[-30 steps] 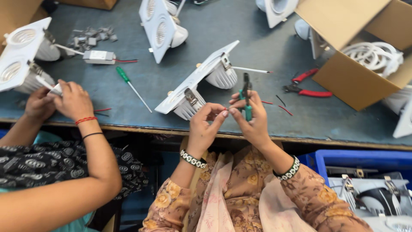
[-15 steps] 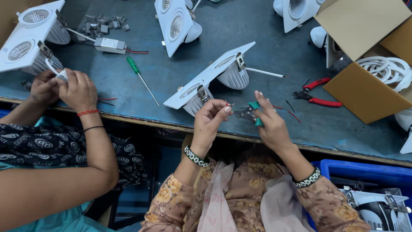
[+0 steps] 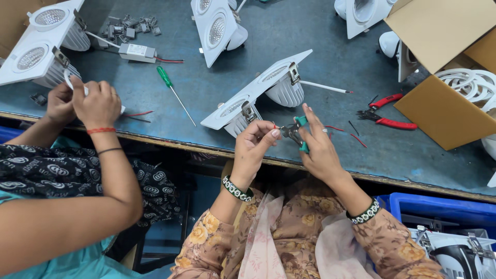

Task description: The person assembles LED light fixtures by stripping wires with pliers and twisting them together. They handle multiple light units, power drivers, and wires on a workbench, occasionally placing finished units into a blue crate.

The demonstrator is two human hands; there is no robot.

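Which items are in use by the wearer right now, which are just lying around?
In use: left hand pinching a thin wire; right hand holding teal-handled pliers; twin white light fitting.

Idle: green screwdriver, red pliers, cardboard box, small white driver box.

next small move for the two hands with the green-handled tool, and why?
Probably squeeze the tool. The right hand holds its green handles, its jaws sit at the tip of the thin red wire pinched by the left hand, and both are off the table.
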